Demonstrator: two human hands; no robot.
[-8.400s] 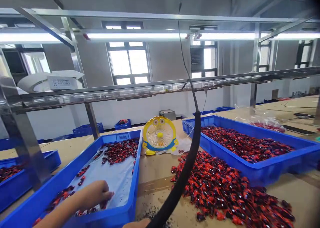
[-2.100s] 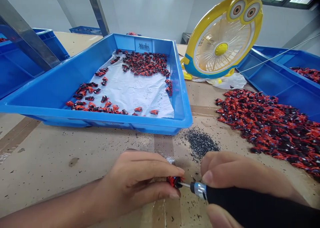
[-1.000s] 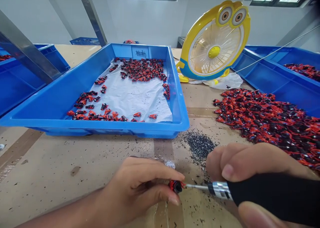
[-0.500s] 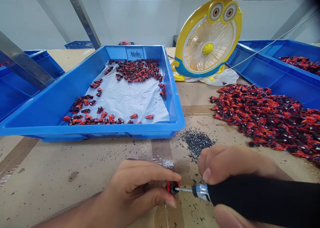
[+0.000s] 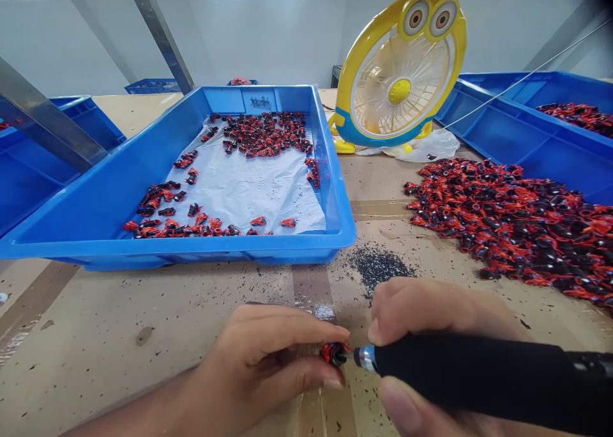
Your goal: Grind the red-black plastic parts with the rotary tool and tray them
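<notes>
Between the large blue tray [image 5: 191, 250] and the heap of red-and-black parts [image 5: 517, 226], a lane of desk [image 5: 378, 181] is left open, its near end strewn with black crumbs [image 5: 380, 268], its far end blocked by the yellow fan [image 5: 400, 92]. Ahead of the left hand [image 5: 265, 354], the way is barred by the tray's front wall; the white liner [image 5: 244, 184] can be reached from above. The gap to the right hand [image 5: 426, 309] is bridged by the black-handled tool [image 5: 464, 367].

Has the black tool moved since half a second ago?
Yes: the black tool has moved left against the brown tape, its silver collar now closer to the red-and-black piece.
</notes>
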